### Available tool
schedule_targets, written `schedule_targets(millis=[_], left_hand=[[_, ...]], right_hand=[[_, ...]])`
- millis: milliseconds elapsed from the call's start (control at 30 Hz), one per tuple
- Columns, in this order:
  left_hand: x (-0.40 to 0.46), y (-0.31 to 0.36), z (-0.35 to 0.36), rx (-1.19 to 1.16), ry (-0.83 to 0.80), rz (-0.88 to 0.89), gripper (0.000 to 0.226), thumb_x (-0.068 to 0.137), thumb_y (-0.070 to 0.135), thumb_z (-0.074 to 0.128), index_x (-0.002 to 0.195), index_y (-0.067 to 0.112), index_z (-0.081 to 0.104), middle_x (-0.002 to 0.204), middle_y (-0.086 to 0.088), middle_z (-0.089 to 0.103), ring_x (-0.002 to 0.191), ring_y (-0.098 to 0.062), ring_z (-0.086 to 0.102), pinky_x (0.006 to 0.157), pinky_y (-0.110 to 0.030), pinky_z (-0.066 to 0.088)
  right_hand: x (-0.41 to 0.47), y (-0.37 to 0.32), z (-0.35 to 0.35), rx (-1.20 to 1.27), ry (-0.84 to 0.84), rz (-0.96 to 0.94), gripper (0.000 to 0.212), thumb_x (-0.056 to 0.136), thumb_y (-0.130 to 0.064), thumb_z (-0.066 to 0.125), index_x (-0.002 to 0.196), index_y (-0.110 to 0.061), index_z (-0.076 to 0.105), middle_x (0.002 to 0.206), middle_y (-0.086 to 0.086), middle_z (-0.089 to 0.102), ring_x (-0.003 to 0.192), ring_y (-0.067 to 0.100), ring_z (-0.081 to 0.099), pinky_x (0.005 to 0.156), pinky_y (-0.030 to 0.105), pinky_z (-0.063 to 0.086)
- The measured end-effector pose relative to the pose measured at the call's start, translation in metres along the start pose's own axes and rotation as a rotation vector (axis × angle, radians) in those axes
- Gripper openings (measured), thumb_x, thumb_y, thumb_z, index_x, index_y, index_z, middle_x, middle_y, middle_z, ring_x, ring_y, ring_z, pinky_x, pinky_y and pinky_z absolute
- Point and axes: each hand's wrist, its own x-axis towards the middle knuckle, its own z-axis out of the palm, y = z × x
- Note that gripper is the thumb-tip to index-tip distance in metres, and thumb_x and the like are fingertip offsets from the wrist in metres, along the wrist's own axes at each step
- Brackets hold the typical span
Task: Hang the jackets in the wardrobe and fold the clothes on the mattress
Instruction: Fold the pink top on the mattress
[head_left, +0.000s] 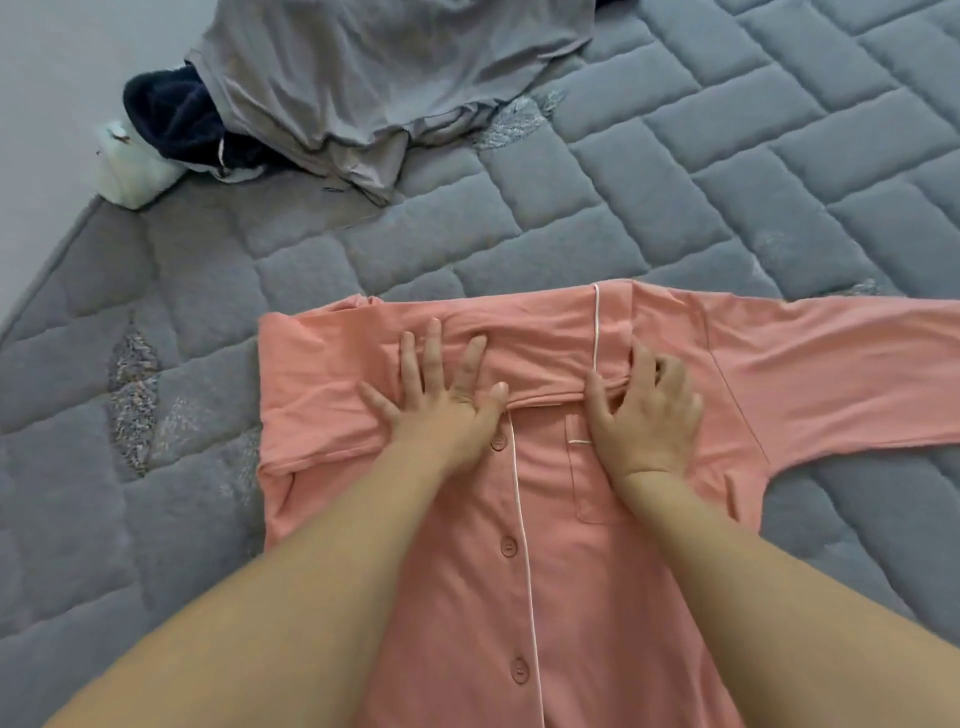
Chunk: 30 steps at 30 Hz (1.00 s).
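Note:
A salmon-pink button-up pyjama shirt (587, 571) with white piping lies front-up on the grey quilted mattress (675, 197). Its left sleeve is folded across the chest; the other sleeve (841, 374) stretches out flat to the right. My left hand (441, 395) presses flat on the folded sleeve with fingers spread. My right hand (644, 410) rests by the chest pocket, its fingers curled round the cuff end of the folded sleeve.
A crumpled grey garment (374, 78) lies at the far side of the mattress. A dark navy fleece item (176, 119) and a white object (130, 166) sit beside it near the mattress's left edge, next to the pale wall.

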Motion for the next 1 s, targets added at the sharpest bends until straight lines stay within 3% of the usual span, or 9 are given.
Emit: schedule_targets(millis=[33,100,267,367,467,733,867,1000], left_hand=[[0.007,-0.003,0.004,0.008,-0.041,-0.006,0.070,0.078,0.085,0.008,0.132,0.066,-0.032,0.146,0.014,-0.051,0.134,-0.018,-0.050,0.097,-0.076,-0.025],[0.014,-0.005,0.011,0.025,-0.085,0.007,0.073,0.070,0.093,0.004,0.117,0.067,-0.045,0.138,0.014,-0.059,0.126,-0.018,-0.057,0.089,-0.076,-0.029],[0.015,-0.007,0.005,-0.001,-0.182,0.006,0.087,0.064,0.098,0.013,0.116,0.065,-0.048,0.137,0.012,-0.061,0.123,-0.019,-0.060,0.087,-0.076,-0.030],[0.016,-0.005,0.002,0.032,-0.227,0.018,0.103,0.057,0.096,0.025,0.119,0.061,-0.050,0.138,0.008,-0.061,0.124,-0.023,-0.060,0.088,-0.079,-0.027],[0.014,-0.005,0.005,0.063,-0.195,0.006,0.107,0.055,0.091,0.028,0.122,0.059,-0.049,0.141,0.006,-0.058,0.128,-0.027,-0.056,0.090,-0.080,-0.023],[0.014,-0.005,0.008,0.059,-0.129,0.026,0.102,0.056,0.092,0.023,0.122,0.061,-0.047,0.140,0.009,-0.059,0.127,-0.023,-0.057,0.087,-0.077,-0.028],[0.006,-0.001,-0.003,0.116,-0.110,0.021,0.090,0.062,0.090,0.010,0.124,0.057,-0.047,0.141,0.006,-0.058,0.132,-0.027,-0.052,0.094,-0.082,-0.019],[-0.018,0.025,-0.006,0.224,0.136,0.271,0.071,0.089,0.066,0.020,0.146,0.053,-0.021,0.158,0.006,-0.033,0.145,-0.023,-0.034,0.098,-0.078,-0.022]], right_hand=[[0.000,0.000,0.008,-0.020,0.040,-0.010,0.065,0.087,-0.057,0.045,0.136,-0.015,0.049,0.121,0.012,0.052,0.108,0.033,0.050,0.089,0.047,0.036],[0.001,0.000,0.018,-0.036,0.048,-0.007,0.068,0.084,-0.057,0.040,0.136,-0.014,0.048,0.122,0.013,0.051,0.106,0.034,0.050,0.088,0.047,0.034],[0.003,-0.003,0.008,-0.069,-0.060,0.008,0.077,0.089,-0.059,0.026,0.150,-0.013,0.036,0.122,0.014,0.049,0.104,0.034,0.049,0.086,0.046,0.033],[0.004,-0.003,0.011,-0.047,-0.053,0.033,0.073,0.088,-0.058,0.031,0.143,-0.011,0.042,0.123,0.016,0.050,0.105,0.035,0.049,0.086,0.046,0.033],[0.004,-0.002,0.014,-0.006,-0.018,0.023,0.060,0.087,-0.054,0.037,0.125,-0.009,0.048,0.124,0.019,0.052,0.105,0.036,0.052,0.085,0.045,0.030],[0.004,-0.001,0.014,-0.007,0.044,0.031,0.045,0.091,-0.045,0.036,0.097,-0.006,0.057,0.119,0.016,0.054,0.104,0.036,0.050,0.084,0.045,0.030],[0.006,-0.004,0.002,-0.008,-0.023,0.028,0.044,0.090,-0.042,0.039,0.096,-0.005,0.062,0.123,0.014,0.050,0.112,0.033,0.047,0.090,0.045,0.030],[0.022,0.009,-0.026,0.161,0.079,0.075,0.039,0.086,-0.032,0.042,0.090,0.001,0.062,0.121,0.020,0.050,0.109,0.039,0.047,0.094,0.044,0.031]])
